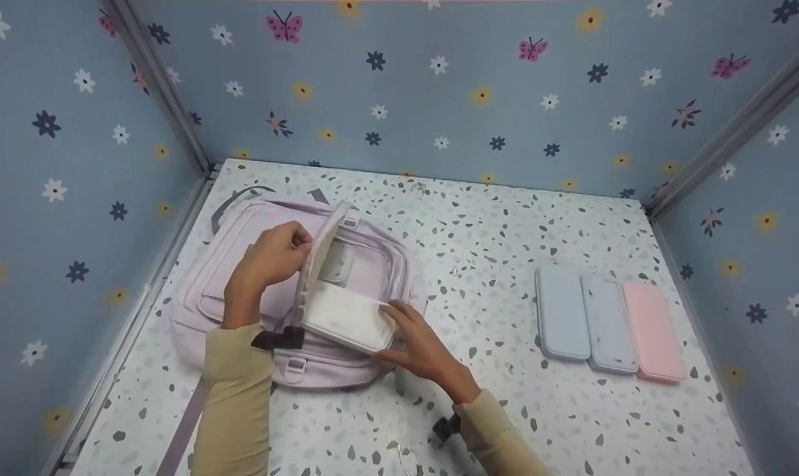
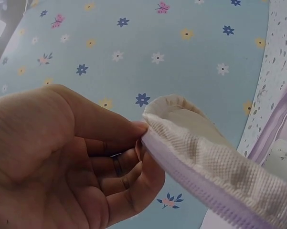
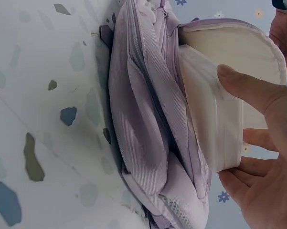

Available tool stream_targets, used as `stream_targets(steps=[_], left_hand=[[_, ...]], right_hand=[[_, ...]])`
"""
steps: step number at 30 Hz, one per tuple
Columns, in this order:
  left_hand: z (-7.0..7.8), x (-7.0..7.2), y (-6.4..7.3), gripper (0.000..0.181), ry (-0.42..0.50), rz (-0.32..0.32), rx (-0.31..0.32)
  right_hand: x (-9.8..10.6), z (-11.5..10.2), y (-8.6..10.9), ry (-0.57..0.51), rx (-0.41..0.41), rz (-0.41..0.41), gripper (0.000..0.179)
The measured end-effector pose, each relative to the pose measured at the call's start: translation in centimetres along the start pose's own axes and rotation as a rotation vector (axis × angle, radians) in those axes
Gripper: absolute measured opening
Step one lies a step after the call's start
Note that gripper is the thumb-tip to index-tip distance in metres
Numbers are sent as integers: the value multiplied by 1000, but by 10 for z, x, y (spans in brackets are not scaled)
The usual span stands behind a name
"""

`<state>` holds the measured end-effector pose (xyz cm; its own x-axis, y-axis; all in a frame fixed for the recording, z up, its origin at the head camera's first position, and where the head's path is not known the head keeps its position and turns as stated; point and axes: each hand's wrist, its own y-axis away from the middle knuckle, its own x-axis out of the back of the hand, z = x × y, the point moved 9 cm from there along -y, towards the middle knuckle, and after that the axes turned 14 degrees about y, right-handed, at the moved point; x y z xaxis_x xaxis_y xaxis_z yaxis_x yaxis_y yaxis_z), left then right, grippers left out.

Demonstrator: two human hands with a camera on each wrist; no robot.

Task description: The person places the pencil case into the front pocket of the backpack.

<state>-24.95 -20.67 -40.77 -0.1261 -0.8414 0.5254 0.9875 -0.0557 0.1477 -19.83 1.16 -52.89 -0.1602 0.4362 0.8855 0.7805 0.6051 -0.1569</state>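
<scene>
A lilac backpack (image 1: 240, 218) lies on the speckled table with one compartment unzipped. My left hand (image 1: 271, 254) pinches the edge of its cream-lined flap (image 2: 215, 167) and holds it raised. My right hand (image 1: 416, 340) grips the end of a white, flat rectangular case (image 1: 349, 317). In the right wrist view the thumb lies on one face of the white case (image 3: 224, 124) and the fingers on the other side. Part of that case is inside the open compartment. A small greyish case (image 1: 336, 263) sits deeper in the compartment, partly covered by the flap.
To the right on the table, three flat cases lie side by side: a light blue one (image 1: 563, 314), a pale grey-blue one (image 1: 608, 324) and a pink one (image 1: 653, 330). Flower-patterned panels (image 1: 439, 86) enclose the table. A backpack strap (image 1: 184, 430) trails toward the front edge.
</scene>
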Motion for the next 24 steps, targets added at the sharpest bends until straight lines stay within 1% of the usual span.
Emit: stream_targets(steps=[5,8,15,24], left_hand=[[-1,1,0,24,14,-5,-8],[-2,1,0,25,6,-7,-15],[-1,2,1,26,1,-6,-18],[-2,2,1,24,4,13,-13]], right_hand=[[-7,-6,-12,26,14,-33,80],[-12,-9,-20,42,21,-54,81],[-20,-16,-36,46,38,-88,79],[-29,-19,-52,57,17,-126,85]])
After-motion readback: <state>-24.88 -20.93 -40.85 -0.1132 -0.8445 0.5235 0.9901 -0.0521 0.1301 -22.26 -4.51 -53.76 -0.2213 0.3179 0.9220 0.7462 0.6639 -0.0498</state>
